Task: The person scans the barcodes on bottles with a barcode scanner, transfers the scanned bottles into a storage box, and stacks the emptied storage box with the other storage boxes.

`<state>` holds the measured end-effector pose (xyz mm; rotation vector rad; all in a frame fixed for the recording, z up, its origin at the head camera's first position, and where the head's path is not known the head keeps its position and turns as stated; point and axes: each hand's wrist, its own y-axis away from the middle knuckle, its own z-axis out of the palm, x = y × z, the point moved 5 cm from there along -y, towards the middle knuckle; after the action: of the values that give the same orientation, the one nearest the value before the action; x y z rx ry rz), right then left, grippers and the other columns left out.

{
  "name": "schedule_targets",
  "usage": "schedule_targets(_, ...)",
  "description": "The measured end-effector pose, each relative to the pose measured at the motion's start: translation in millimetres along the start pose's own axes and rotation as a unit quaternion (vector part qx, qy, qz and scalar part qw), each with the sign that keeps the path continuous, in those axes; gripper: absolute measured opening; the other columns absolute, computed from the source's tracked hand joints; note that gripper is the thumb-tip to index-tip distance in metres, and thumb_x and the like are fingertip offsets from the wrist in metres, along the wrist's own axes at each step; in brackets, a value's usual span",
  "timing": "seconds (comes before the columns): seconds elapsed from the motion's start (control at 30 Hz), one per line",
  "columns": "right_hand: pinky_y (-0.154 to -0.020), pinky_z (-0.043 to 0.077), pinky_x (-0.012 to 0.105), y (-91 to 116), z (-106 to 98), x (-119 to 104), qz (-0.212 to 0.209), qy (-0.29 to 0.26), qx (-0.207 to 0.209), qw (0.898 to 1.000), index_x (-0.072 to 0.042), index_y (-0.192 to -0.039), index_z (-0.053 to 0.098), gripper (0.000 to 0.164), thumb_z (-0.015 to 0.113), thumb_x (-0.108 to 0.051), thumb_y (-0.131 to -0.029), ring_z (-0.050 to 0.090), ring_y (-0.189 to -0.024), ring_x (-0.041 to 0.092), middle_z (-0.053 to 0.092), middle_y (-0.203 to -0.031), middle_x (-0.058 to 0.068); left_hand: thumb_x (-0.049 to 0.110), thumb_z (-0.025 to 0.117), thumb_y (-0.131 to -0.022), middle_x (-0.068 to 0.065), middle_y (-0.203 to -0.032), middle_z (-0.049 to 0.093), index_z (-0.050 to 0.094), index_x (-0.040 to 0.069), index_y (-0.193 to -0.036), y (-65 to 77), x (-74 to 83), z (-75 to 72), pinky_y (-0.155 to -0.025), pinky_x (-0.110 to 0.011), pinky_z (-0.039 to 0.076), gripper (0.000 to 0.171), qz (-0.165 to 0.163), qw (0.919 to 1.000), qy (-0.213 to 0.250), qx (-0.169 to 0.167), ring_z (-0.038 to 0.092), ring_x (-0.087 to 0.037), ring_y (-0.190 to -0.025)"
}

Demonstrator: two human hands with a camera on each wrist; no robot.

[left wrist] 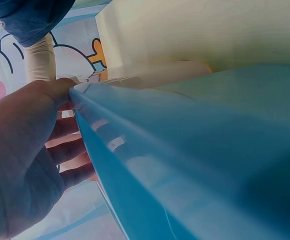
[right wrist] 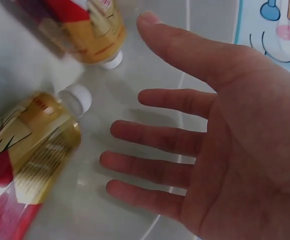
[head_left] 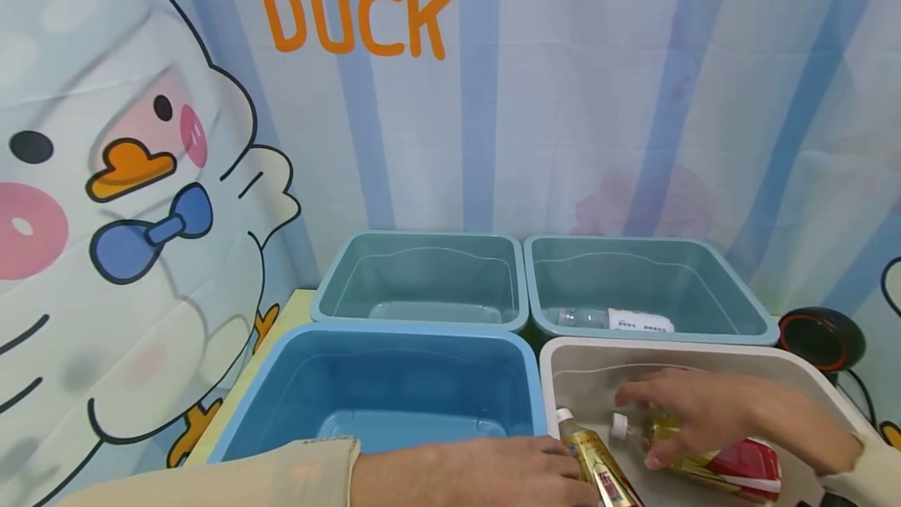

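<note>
My left hand [head_left: 472, 472] reaches across the front of the blue bin [head_left: 524, 350], its fingers over the left wall of the white bin [head_left: 704, 350]. In the left wrist view, the left thumb lies right at the blue rim [left wrist: 135, 117] and the fingers extend beside the bin wall. My right hand [head_left: 697, 417] is inside the white bin with fingers spread, above a bottle [head_left: 746, 468] with a gold and red label and white cap. A similar bottle [head_left: 598, 464] leans at the left, partly behind the left fingertips. The right wrist view shows the right palm [right wrist: 250, 145] holding nothing.
Behind stand two teal bins: the left one [head_left: 422, 239], and the right one [head_left: 651, 247] with a clear bottle [head_left: 619, 321] lying inside. A round black device [head_left: 820, 339] with a cable sits at the right. A duck-printed curtain [head_left: 563, 100] hangs behind the bins.
</note>
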<state>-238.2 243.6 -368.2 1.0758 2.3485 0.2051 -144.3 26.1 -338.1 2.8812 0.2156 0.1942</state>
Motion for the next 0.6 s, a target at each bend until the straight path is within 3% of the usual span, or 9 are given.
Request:
schedule_targets(0.27, -0.101, 0.047, 0.063, 2, 9, 25, 0.072, -0.005, -0.023, 0.997, -0.02, -0.139, 0.061, 0.066, 0.089, -0.037, -0.081, 0.058, -0.114, 0.024, 0.062, -0.126, -0.004, 0.038, 0.067, -0.103, 0.009, -0.143, 0.06, 0.056, 0.018, -0.149, -1.7, -1.5, 2.6, -0.114, -0.013, 0.026, 0.051, 0.006, 0.9999, 0.014, -0.004, 0.048, 0.001, -0.132)
schedule_targets(0.43, -0.103, 0.043, 0.067, 2, 12, 32, 0.081, -0.014, -0.033, 0.996, -0.016, -0.141, 0.059, 0.069, 0.089, -0.034, -0.082, 0.055, -0.118, 0.031, 0.06, -0.132, 0.003, 0.038, 0.067, -0.103, 0.009, -0.142, 0.06, 0.056, 0.018, -0.148, -2.1, -2.6, 3.3, -0.113, -0.013, 0.026, 0.051, 0.004, 0.9998, 0.021, 0.0, 0.048, 0.001, -0.132)
schedule_targets(0.6, -0.105, 0.041, 0.069, 3, 14, 33, 0.089, -0.008, -0.032, 0.995, -0.021, -0.139, 0.059, 0.071, 0.091, -0.039, -0.078, 0.054, -0.118, 0.029, 0.058, -0.132, 0.0, 0.038, 0.066, -0.103, 0.01, -0.142, 0.06, 0.057, 0.019, -0.148, -3.0, -2.3, 3.1, -0.114, -0.013, 0.025, 0.05, 0.007, 0.9999, 0.011, 0.0, 0.049, 0.002, -0.13)
